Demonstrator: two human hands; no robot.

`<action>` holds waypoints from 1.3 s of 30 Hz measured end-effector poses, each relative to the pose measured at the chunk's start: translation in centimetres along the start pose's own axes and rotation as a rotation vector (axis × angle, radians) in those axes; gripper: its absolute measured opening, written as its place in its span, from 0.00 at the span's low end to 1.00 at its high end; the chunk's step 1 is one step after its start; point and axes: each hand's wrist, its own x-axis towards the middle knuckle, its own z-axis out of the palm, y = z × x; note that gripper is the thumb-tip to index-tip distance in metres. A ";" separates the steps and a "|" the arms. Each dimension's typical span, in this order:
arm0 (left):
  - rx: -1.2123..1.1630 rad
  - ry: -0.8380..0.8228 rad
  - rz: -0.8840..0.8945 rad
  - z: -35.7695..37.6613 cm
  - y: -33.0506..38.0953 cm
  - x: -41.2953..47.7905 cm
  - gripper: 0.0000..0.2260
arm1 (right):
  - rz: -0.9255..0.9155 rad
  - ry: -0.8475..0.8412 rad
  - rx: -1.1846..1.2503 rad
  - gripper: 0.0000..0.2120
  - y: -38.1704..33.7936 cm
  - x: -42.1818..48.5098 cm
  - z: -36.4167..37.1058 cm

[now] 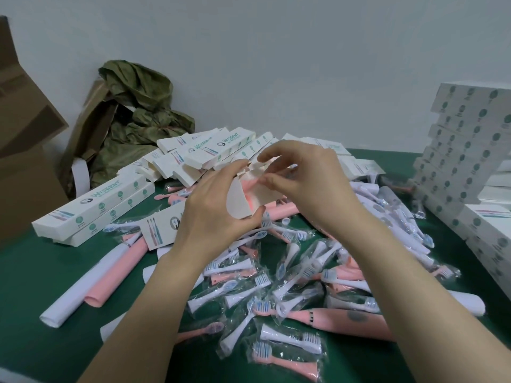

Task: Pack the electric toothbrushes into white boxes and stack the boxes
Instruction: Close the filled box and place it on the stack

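Left hand [218,208] grips a white box [264,196], right hand [309,183] pinching its flap [253,167]; pink apparently inside.

Printed in green along the long white box [94,207] at the left of the desk [27,286]: "WISDENT", repeated on a heaped box [218,146] behind, smaller print beneath too blurred to read.

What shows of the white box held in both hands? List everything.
The white box looks like thin matte cardboard, plain on the faces that show. Its near end is open with the flaps splayed, one rounded flap turned toward the camera. A pink item shows inside. The box is held tilted above the pile of brush heads, off the green table. The left hand grips its side, thumb underneath; the right hand pinches at its upper flaps.
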 end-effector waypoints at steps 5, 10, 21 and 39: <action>0.036 -0.039 -0.013 0.5 0.0 -0.2 0.30 | 0.159 0.019 0.226 0.05 -0.4 -0.6 2.2; 0.041 0.087 -0.061 0.2 0.1 0.2 0.28 | 0.268 -0.083 0.691 0.07 -0.3 -0.1 1.1; -0.001 0.069 -0.057 -0.1 0.6 0.1 0.26 | -0.179 -0.042 -0.079 0.11 -0.3 -1.3 4.3; -0.066 -0.143 0.015 -0.5 -1.0 0.3 0.29 | 0.370 0.136 0.497 0.01 0.4 -0.2 2.3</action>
